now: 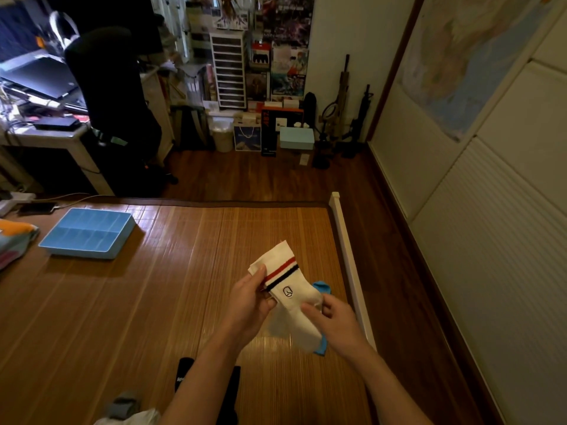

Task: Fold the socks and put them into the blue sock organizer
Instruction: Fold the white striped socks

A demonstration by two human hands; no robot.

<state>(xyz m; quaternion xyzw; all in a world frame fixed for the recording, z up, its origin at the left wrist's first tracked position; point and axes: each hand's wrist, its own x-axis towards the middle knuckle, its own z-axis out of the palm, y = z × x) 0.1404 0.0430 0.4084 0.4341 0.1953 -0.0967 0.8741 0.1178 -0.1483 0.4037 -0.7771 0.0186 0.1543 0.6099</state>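
Observation:
Above the bamboo mat I hold a white sock (290, 294) with a red and a black stripe and a small logo. My left hand (250, 302) pinches it near the striped cuff. My right hand (333, 320) grips it lower down, near the foot part. A white sock with a light blue toe and heel (320, 348) lies on the mat under them, partly hidden. The blue sock organizer (87, 234) sits far left on the mat, and its compartments look empty.
Black socks (184, 377) and a grey sock (122, 404) lie near the bottom edge, by a white fabric piece. Folded colourful cloth (13, 240) lies at the left edge. A white rail (349, 262) borders the mat's right side. A phone (36, 207) lies behind the organizer.

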